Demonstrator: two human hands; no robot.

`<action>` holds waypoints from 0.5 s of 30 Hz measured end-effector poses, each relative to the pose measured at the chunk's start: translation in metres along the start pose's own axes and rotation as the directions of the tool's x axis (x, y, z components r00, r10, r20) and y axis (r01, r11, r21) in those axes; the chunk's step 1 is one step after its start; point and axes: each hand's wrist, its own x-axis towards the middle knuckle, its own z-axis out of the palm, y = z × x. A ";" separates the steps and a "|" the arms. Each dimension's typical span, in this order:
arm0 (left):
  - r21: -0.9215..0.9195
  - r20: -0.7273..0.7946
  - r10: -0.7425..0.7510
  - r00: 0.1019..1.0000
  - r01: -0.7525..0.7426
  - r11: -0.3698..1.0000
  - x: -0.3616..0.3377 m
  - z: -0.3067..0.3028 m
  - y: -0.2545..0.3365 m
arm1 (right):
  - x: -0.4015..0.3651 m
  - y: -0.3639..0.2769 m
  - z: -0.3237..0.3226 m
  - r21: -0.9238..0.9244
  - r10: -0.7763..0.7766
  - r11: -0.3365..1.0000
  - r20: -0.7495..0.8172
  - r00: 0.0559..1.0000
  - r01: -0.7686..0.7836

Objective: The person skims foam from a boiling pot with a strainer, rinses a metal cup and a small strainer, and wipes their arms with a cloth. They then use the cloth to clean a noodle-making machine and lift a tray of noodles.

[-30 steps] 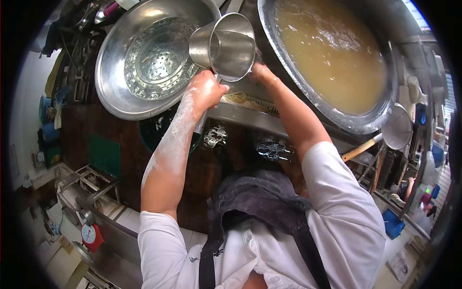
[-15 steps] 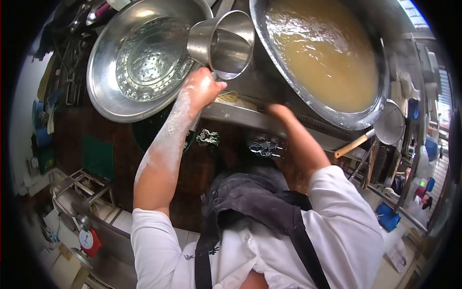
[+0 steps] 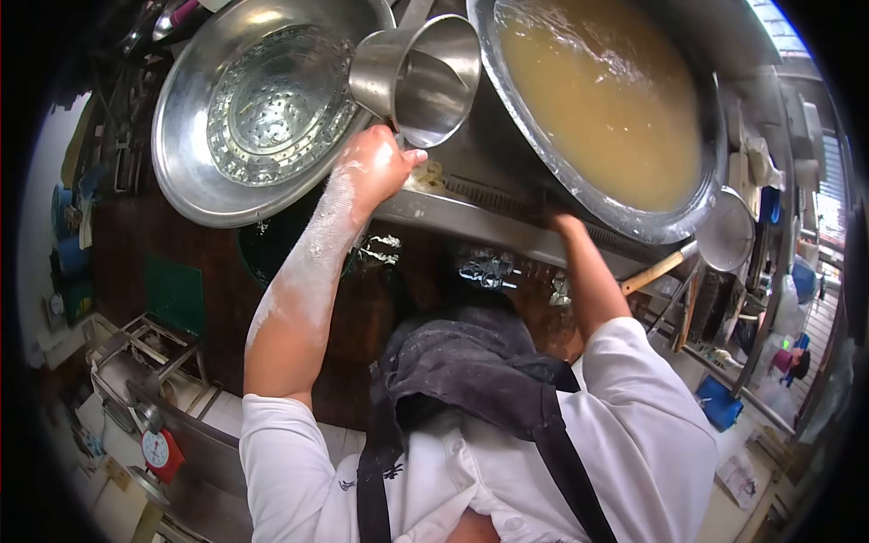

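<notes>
My left hand (image 3: 376,165), whitish powder along its forearm, is closed at the lower side of a steel jug (image 3: 376,77), where its handle would be. The jug is tilted with its mouth toward the right, between a wide steel basin (image 3: 186,176) and a large pot (image 3: 543,158) of cloudy yellowish liquid (image 3: 615,109). Clear water seems to stand in the basin over a perforated pattern. Below the pot's near rim is my right hand (image 3: 563,219); its fingers disappear into shadow there, so their state is hidden.
A round strainer (image 3: 727,231) with a wooden handle lies right of the pot. The steel counter edge (image 3: 462,217) runs in front of me. Pale strands (image 3: 425,176) lie on the counter below the jug. A red scale (image 3: 163,452) stands at lower left.
My right hand has moved to the right, closer beneath the pot's rim. My left hand keeps hold of the jug in nearly the same place. The whole view has shifted slightly.
</notes>
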 end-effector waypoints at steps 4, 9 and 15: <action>0.002 -0.008 -0.013 1.000 0.013 1.000 0.007 0.011 -0.006 | 0.092 -0.124 0.062 0.541 -0.153 0.802 -0.224 0.963 0.254; 0.027 -0.021 0.011 1.000 -0.011 1.000 0.007 0.013 -0.009 | 0.041 -0.113 -0.010 0.231 0.005 0.973 0.074 0.997 -0.022; 0.085 -0.049 0.058 0.997 -0.054 0.995 0.004 0.010 -0.005 | 0.034 -0.032 0.027 0.236 0.158 0.970 -0.455 0.876 -0.052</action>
